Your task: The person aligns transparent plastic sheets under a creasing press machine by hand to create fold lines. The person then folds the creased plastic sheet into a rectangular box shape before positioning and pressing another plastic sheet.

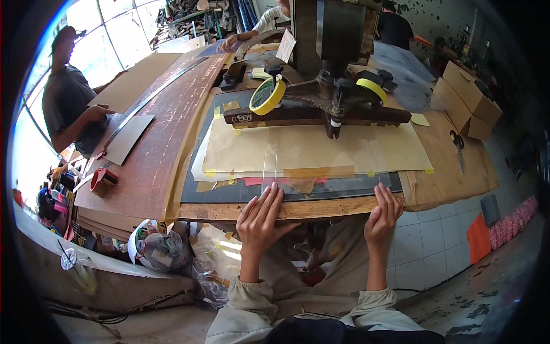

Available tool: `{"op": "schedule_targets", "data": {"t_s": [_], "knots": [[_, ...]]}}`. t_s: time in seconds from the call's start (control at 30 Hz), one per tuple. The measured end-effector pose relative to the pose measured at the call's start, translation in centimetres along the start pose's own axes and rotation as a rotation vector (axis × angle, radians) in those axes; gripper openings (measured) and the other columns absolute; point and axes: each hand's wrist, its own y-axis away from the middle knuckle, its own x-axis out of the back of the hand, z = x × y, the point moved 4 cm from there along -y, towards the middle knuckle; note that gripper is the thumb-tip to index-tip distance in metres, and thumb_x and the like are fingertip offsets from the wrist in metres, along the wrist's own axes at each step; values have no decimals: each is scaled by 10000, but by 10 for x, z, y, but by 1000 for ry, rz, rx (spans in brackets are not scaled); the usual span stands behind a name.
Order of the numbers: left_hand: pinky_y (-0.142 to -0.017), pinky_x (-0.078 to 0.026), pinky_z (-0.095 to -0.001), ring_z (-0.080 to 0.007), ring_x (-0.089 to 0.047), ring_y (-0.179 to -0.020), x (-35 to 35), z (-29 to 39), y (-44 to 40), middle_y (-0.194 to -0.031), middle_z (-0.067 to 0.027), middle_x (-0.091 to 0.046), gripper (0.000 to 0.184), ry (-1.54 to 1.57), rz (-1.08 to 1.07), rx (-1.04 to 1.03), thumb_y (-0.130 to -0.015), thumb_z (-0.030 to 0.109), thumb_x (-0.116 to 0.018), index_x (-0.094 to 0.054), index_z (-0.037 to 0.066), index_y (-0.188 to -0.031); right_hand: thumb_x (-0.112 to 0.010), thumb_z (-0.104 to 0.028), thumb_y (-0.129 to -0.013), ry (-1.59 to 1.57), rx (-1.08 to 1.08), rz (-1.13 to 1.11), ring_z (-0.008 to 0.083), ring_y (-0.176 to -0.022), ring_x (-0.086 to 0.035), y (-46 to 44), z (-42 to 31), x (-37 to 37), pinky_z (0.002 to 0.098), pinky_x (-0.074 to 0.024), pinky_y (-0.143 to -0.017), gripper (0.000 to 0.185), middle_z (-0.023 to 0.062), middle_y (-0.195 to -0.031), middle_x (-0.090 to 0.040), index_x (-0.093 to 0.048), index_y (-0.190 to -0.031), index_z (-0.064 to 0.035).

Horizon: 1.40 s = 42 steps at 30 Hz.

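My left hand (260,221) lies with fingers stretched out at the near edge of the bench, the fingertips on the dark board (229,195). Further right, my right hand (382,219) rests its fingers on the same edge, thumb bent inward. A clear plastic strip or sheet (270,163) seems to run forward from the fingertips; its outline is hard to follow. It lies over a cream sheet (321,150) fixed with small yellow tape pieces. Brown tape (321,171) and a red strip show along the sheet's near edge. Above stands a press with a dark bar (315,116).
Yellow tape rolls (267,96) hang on the press arms. Scissors (458,150) and a cardboard box (470,100) are at right. On the left table lie a long metal ruler (152,86) and a red tape dispenser (103,181). Other people stand left and behind.
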Motion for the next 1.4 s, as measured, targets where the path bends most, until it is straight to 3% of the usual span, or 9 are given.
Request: {"op": "schedule_targets", "data": {"t_s": [0.1, 0.33, 0.43, 0.57, 0.67, 0.8, 1.0, 1.3, 1.4], "knots": [[-1007, -442, -340, -180, -617, -1187, -1, -1, 1, -1283, -51, -648, 711, -3, -3, -4, -679, 537, -791, -663, 92, -1218, -365, -184, -1003, -10, -27, -25, 277, -1194, -545, -3, -3, 3, 440, -353, -1037, 380, 91, -1258, -629, -629, -1228, -29], [-1013, -418, -307, -152, -630, -1161, -4, -2, 1, -1242, -26, -673, 665, -40, 11, -14, -726, 589, -735, -680, 110, -1184, -497, -342, -991, -91, -148, -568, 332, -1407, -354, -26, -26, 37, 527, -221, -1159, 477, 140, -1502, -412, -516, -1373, -56], [-998, -417, -292, -142, -647, -1130, -5, -3, 3, -1213, -11, -687, 667, -77, 28, -44, -738, 613, -712, -683, 110, -1175, -527, -435, -962, -204, 133, -949, 319, -1439, -300, -63, -66, 45, 554, -204, -1162, 560, 153, -1543, -339, -497, -1388, -72], [-986, -411, -267, -119, -657, -1103, -5, -3, 2, -1186, 10, -699, 628, -110, 58, -83, -782, 621, -673, -692, 123, -1164, -534, -455, -951, -288, 366, -893, 318, -1416, -340, -107, -95, -1, 522, -266, -1147, 625, 200, -1488, -406, -475, -1371, 3], [-997, -390, -235, -70, -645, -1109, -4, -4, 0, -1187, 37, -697, 579, -156, 46, -108, -840, 627, -612, -703, 151, -1157, -545, -445, -946, -448, 470, -625, 348, -1384, -377, -137, -112, -50, 475, -281, -1152, 654, 239, -1449, -435, -465, -1348, 64], [-951, -410, -236, -127, -673, -1078, -3, -4, 0, -1165, 10, -709, 599, -113, 10, -90, -786, 602, -689, -705, 123, -1146, -529, -411, -955, -207, 279, -741, 402, -1380, -359, -112, -91, -128, 438, -263, -1171, 722, 325, -1444, -383, -371, -1373, 156], [-986, -390, -267, -126, -664, -1089, -2, -3, -1, -1177, 13, -702, 623, -102, -47, -60, -768, 616, -696, -697, 132, -1160, -555, -396, -935, -241, 257, -709, 405, -1386, -349, -104, -87, -131, 433, -249, -1178, 726, 312, -1450, -387, -376, -1375, 153], [-1072, -327, -465, -240, -523, -1243, 26, -13, -37, -1374, -75, -550, 650, 151, -398, -33, -825, 555, -630, -591, 108, -1296, -593, -390, -904, -367, 175, -767, 402, -1388, -341, -110, -84, -130, 436, -246, -1174, 737, 311, -1451, -386, -384, -1369, 143], [-1096, -315, -475, -261, -491, -1290, 15, -21, -67, -1415, -116, -507, 625, 151, -445, -97, -899, 534, -557, -542, 96, -1345, -602, -289, -917, -475, 130, -617, 386, -1189, -541, -109, -77, -110, 406, -415, -1042, 485, 290, -1255, -561, -560, -1219, 88]]}}
